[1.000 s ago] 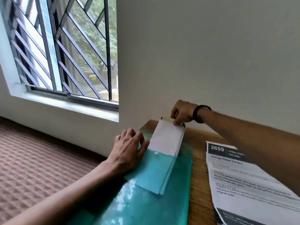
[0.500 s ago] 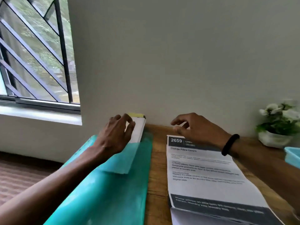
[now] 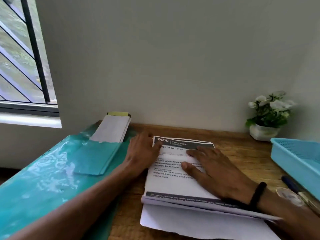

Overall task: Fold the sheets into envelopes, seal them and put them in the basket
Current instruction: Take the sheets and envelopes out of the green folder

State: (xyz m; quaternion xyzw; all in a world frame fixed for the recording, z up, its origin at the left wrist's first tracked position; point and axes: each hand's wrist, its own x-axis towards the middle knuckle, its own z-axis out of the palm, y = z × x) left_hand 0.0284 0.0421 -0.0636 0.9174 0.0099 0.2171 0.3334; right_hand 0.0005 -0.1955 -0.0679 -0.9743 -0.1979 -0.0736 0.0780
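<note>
A stack of printed sheets (image 3: 174, 184) headed "2659" lies on the wooden table (image 3: 242, 153) in front of me. My right hand (image 3: 214, 168) rests flat on the top sheet, fingers spread, a black band on its wrist. My left hand (image 3: 144, 152) touches the stack's upper left corner, holding nothing. To the left, a bundle of white envelopes (image 3: 111, 129) sticks out of a small teal pouch (image 3: 94, 158) on a large teal folder (image 3: 43, 187). The light blue basket (image 3: 297, 158) stands at the right edge, partly out of view.
A small white pot with white flowers (image 3: 266, 116) stands against the wall at the back right. A pen (image 3: 290, 184) and a roll of tape (image 3: 289, 196) lie beside the basket. A barred window (image 3: 22, 58) is at the left.
My left hand has left the envelope bundle and moved right to the sheets' corner. My right hand has come down flat on the top sheet. The view has swung right.
</note>
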